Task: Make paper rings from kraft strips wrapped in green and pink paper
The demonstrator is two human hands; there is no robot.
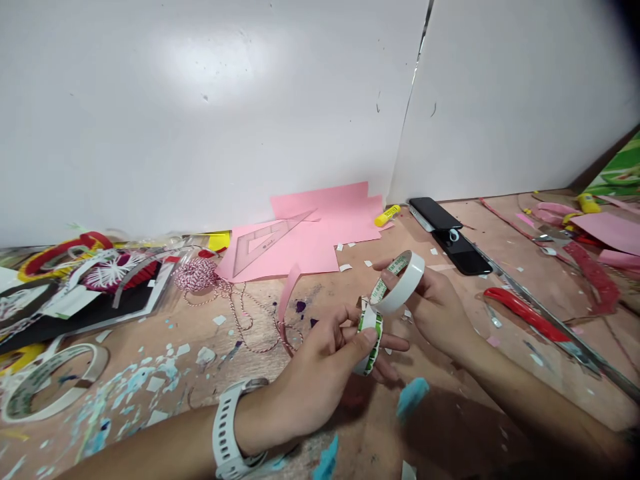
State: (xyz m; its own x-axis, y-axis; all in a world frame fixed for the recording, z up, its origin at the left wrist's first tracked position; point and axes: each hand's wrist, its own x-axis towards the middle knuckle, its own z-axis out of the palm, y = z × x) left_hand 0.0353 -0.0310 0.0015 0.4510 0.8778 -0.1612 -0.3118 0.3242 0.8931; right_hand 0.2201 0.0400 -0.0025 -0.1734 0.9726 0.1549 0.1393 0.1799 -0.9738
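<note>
My right hand (pixel 437 303) grips a roll of white tape (pixel 407 287) whose inner core carries green lettering. In my left hand (pixel 325 363) is a small ring with a green and white pattern (pixel 369 353), pinched between thumb and fingers. The tape roll touches or nearly touches the top of this ring, and a white strip lies across the ring there. Whether that strip still joins the roll, I cannot tell. Both hands are above the table, and some fingers of the right hand are hidden behind the roll. A pale watch (pixel 230 427) is on my left wrist.
Pink paper (pixel 320 250) with a clear set square (pixel 270 240) lies against the white wall. Red-white twine (pixel 197 275) and a larger tape roll (pixel 55 383) are to the left. Two phones (pixel 463 252), a glue stick (pixel 387 215), a red-handled cutter (pixel 525 313) and a metal ruler (pixel 575 340) sit right.
</note>
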